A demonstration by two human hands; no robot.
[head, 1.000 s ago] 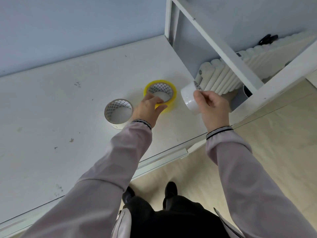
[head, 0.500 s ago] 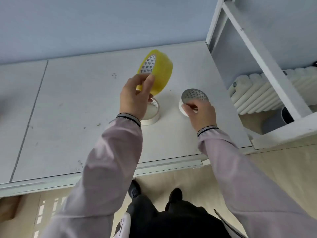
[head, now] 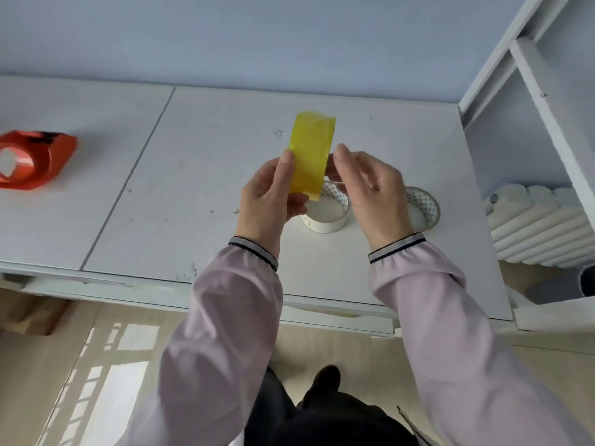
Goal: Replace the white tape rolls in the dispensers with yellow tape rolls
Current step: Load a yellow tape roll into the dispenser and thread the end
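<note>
Yellow roll (head: pixel 311 156) now sits upright in the left hand (head: pixel 269 196), lifted off the tabletop (head: pixel 199 162); right hand (head: pixel 375 191), open, apparently seeks its end for loading.

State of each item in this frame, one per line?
yellow tape roll: lifted off the table, edge-on, in the left hand's grip
left hand: closed on the roll
right hand: open, fingertips by the roll
two white tape rolls: lying flat
red dispenser: untouched, far left

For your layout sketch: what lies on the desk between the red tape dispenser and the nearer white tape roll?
Only bare white desk with a panel seam, in the head view.
</note>
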